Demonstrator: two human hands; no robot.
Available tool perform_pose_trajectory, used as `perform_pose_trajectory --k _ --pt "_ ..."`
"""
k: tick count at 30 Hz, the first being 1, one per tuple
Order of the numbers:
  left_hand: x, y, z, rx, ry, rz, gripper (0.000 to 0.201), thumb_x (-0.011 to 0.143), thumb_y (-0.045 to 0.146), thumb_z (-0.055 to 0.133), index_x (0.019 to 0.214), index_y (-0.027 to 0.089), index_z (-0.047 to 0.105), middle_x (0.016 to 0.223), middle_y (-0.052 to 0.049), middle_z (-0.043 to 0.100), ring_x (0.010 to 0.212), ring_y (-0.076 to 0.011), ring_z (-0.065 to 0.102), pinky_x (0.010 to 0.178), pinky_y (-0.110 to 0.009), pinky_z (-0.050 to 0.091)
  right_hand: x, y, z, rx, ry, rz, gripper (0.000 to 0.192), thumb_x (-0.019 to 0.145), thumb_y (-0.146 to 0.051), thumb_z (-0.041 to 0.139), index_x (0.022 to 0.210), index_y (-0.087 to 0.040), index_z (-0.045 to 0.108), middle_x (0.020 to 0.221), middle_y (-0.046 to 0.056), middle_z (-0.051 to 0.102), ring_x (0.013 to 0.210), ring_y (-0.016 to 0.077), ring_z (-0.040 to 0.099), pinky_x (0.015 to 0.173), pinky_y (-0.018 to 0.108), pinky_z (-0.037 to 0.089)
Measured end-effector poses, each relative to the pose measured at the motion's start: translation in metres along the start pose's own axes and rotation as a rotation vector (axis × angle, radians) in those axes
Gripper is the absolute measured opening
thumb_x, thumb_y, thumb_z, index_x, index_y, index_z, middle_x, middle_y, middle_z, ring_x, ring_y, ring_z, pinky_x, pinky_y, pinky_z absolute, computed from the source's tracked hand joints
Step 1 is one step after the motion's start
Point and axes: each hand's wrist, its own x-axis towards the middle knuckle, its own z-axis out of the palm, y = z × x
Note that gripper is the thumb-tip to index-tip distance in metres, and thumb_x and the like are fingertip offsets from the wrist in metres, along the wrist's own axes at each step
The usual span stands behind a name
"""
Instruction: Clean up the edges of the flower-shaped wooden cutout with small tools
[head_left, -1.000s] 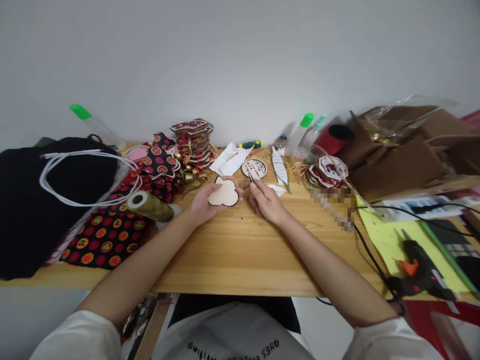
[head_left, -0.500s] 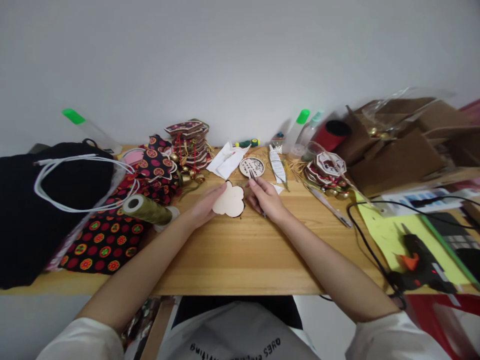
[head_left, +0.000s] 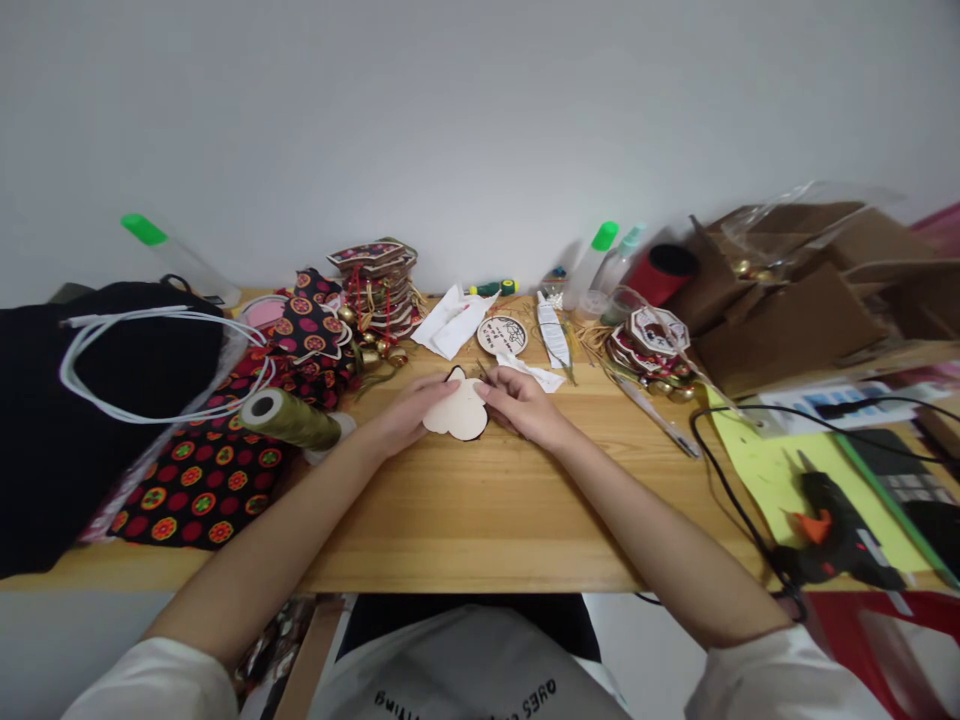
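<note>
A pale, scallop-edged flower-shaped piece (head_left: pixel 457 412) with a dark rim is held just above the wooden table, between my two hands. My left hand (head_left: pixel 411 410) grips its left edge, thumb on top and fingers underneath. On the opposite edge, my right hand (head_left: pixel 519 405) presses its thumb on the piece, the other fingers curled and partly hidden. A thin dark tip shows by the right fingers; whether the tweezers are still in that hand I cannot make out. Beyond the hands lie a round wooden disc (head_left: pixel 502 336) with drawing and writing, and crumpled white paper (head_left: pixel 536 374).
Stacked ornaments with bells (head_left: pixel 375 290) stand at back left, near an olive ribbon roll (head_left: pixel 289 418) and patterned cloth (head_left: pixel 202 480). On the right are a craft knife (head_left: pixel 660 418), more ornaments (head_left: pixel 654 340), a cardboard box (head_left: pixel 795 320) and a black glue gun (head_left: pixel 832 525) with a trailing cable.
My right hand has moved in and now grips the flower piece's right edge. The tweezers that stuck out of it are mostly out of sight. White paper now shows beside the round disc.
</note>
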Motion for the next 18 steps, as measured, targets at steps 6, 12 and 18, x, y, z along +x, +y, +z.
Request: perform_pose_trajectory --k 6,12,18 --pt "-0.0008 0.0011 -0.0004 0.015 -0.067 -0.021 0.023 0.059 0.024 0.073 0.076 0.010 0.066 0.065 -0.004 0.066 0.057 -0.0123 0.057 0.052 -0.021 0.041 0.0010 -0.0022 -0.0012 0.080 0.008 -0.011 0.033 0.073 -0.044 0.060 0.068 -0.020 0.039 0.041 -0.012 0.034 0.031 0.0027 0.024 0.033 0.019 0.015" --pt "0.0011 -0.0005 -0.0045 0.020 -0.103 -0.028 0.022 0.059 0.022 0.069 0.078 0.010 0.067 0.063 -0.005 0.065 0.055 -0.0134 0.056 0.051 -0.023 0.042 0.0009 -0.0090 0.0008 0.134 0.029 0.030 0.029 0.072 -0.038 0.061 0.069 -0.019 0.039 0.039 -0.013 0.035 0.029 0.0021 0.024 0.030 0.018 0.015" --pt "0.0003 -0.0004 -0.0049 0.044 -0.122 -0.030 0.026 0.059 0.020 0.069 0.084 0.010 0.067 0.066 -0.005 0.066 0.056 -0.0140 0.057 0.053 -0.024 0.043 0.0037 -0.0046 -0.0005 0.191 0.034 0.013 0.030 0.076 -0.041 0.056 0.068 -0.020 0.038 0.037 -0.013 0.035 0.027 0.0020 0.025 0.029 0.016 0.015"
